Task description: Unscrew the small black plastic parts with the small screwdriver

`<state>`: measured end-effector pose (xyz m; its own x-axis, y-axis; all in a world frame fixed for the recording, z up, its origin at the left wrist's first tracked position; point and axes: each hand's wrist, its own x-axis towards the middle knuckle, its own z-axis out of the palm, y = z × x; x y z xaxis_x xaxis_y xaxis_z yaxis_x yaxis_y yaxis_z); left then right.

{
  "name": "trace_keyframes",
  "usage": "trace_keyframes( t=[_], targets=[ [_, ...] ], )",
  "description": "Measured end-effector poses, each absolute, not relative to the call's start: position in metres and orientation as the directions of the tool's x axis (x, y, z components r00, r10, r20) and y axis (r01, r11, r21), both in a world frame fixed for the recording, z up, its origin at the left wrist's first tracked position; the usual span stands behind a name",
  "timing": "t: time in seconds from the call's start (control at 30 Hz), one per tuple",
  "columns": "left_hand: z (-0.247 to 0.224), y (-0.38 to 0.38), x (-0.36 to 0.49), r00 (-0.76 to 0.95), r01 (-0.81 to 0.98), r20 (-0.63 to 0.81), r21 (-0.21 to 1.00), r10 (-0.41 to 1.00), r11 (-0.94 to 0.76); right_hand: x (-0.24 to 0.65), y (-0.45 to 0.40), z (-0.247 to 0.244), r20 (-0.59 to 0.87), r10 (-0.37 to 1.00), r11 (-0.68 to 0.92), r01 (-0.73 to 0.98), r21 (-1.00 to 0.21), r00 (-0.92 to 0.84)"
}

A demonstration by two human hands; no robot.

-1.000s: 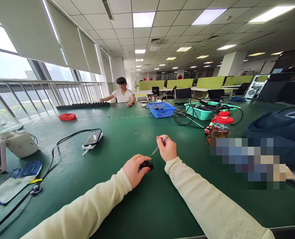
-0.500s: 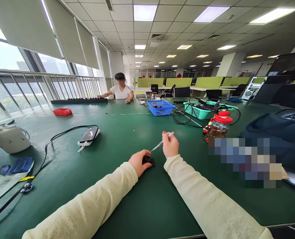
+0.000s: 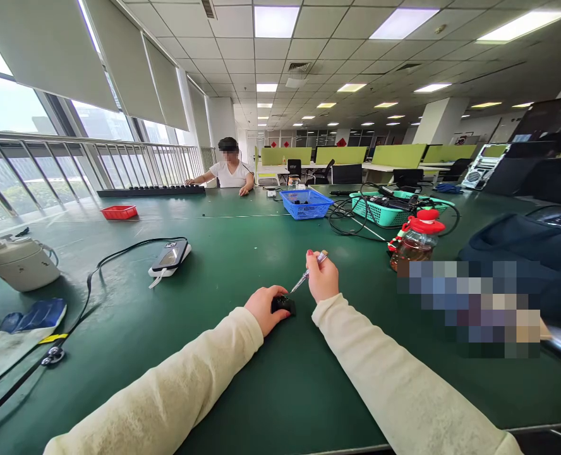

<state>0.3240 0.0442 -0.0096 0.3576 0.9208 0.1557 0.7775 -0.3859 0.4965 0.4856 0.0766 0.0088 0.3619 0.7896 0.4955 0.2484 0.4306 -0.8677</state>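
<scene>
My left hand (image 3: 265, 308) grips a small black object (image 3: 283, 305) on the green table (image 3: 233, 272), thumb on its near side and fingers round the far side. My right hand (image 3: 323, 278) is closed on a thin screwdriver (image 3: 303, 277) with a clear handle. The shaft slants down to the left, and its tip is close to the top right of the black object; whether they touch I cannot tell.
A phone (image 3: 170, 256) with a cable lies to the left, beyond it a red tray (image 3: 119, 212). Ahead are a blue basket (image 3: 306, 205) and a green basket (image 3: 385, 215) with cables. A red-lidded jar (image 3: 416, 243) stands right. A person (image 3: 230, 174) sits across the table.
My right hand has moved slightly left, and the screwdriver is tilted a little more steeply. My left hand keeps its hold on the black object.
</scene>
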Motion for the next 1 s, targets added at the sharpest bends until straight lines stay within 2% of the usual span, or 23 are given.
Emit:
trace_keyframes(
  t=[0.47,0.6,0.77,1.0],
  targets=[
    [-0.008,0.045,0.323,0.375,0.793,0.156,0.457,0.914,-0.403,0.487,0.077,0.01,0.536,0.817,0.466,0.306,-0.83,0.21],
    [-0.005,0.044,0.324,0.363,0.804,0.144,0.452,0.921,-0.387,0.491,0.086,0.006,0.452,0.865,0.396,0.257,-0.881,0.217],
    [-0.001,0.042,0.324,0.334,0.81,0.115,0.472,0.936,-0.347,0.495,0.105,-0.011,0.244,0.927,0.214,0.135,-0.967,0.283],
    [-0.003,0.044,0.324,0.352,0.808,0.124,0.461,0.928,-0.368,0.501,0.124,-0.032,0.16,0.944,0.133,0.112,-0.985,0.29]
  ],
)
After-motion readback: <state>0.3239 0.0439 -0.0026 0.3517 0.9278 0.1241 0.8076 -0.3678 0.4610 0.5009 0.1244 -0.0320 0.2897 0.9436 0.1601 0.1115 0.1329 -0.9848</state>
